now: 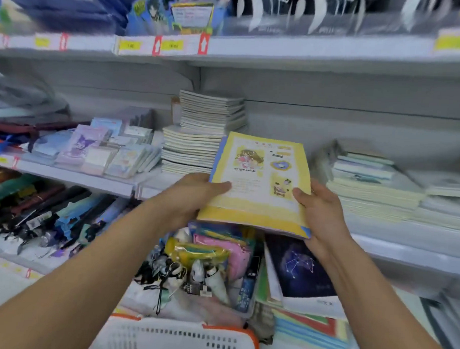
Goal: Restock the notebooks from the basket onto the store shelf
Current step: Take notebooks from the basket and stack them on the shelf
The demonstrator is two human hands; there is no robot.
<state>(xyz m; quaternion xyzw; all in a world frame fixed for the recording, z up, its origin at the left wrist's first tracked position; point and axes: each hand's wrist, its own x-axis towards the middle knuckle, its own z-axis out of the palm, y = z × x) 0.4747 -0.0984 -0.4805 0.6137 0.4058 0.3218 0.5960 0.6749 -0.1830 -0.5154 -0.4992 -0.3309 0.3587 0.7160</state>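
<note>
A stationery shop aisle is shown. White metal shelves (pixel 306 46) are edged with yellow price labels (pixel 129 45) and red arrow tags (pixel 203 43). Stacked cream-paged notebooks (pixel 199 136), packaged cartoon sticker packs (pixel 94 148) and hanging pens are displayed, and a white plastic shopping basket with orange trim (pixel 181 337) is seen below.

The notebook (pixel 260 180) is yellow with cartoon figures and a blue spine edge. The basket (pixel 181 337) is white with an orange rim. A dark navy book (pixel 301 268) shows a constellation pattern.
</note>
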